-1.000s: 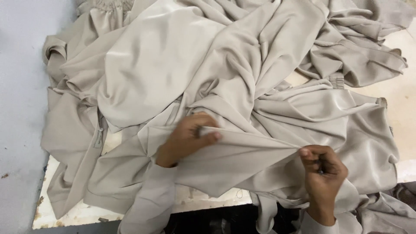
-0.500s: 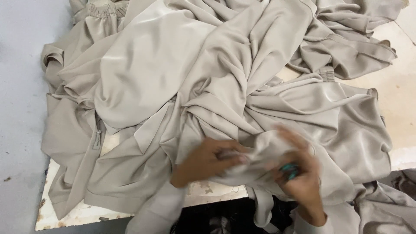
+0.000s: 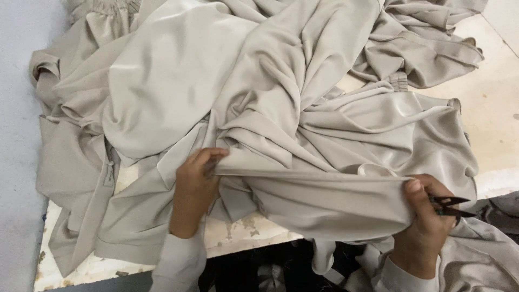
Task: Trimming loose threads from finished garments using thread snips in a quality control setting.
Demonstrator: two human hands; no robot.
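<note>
Stretching between 2 hands, a folded edge of beige cloth [image 3: 324, 184] is held taut just above the near edge of the table [image 3: 503, 103]. At its left end the edge is pinched by the closed fingers of the left hand [image 3: 194, 186]; at its right end it is gripped under the thumb of the right hand [image 3: 424, 221]. In that same right hand 1 small pair of dark snips [image 3: 451, 205] is held, its 2 points sticking out to the right, apart from the cloth. The rest of the cloth is heaped in deep folds over most of the table, so how many separate pieces are piled there cannot be told. A gathered elastic band [image 3: 399, 82] is seen among the folds at the upper right. More beige cloth [image 3: 481, 265] is bunched below the right wrist. 2 pale sleeves are seen at the wrists. A grey floor [image 3: 16, 162] lies to the left of the worn white table.
</note>
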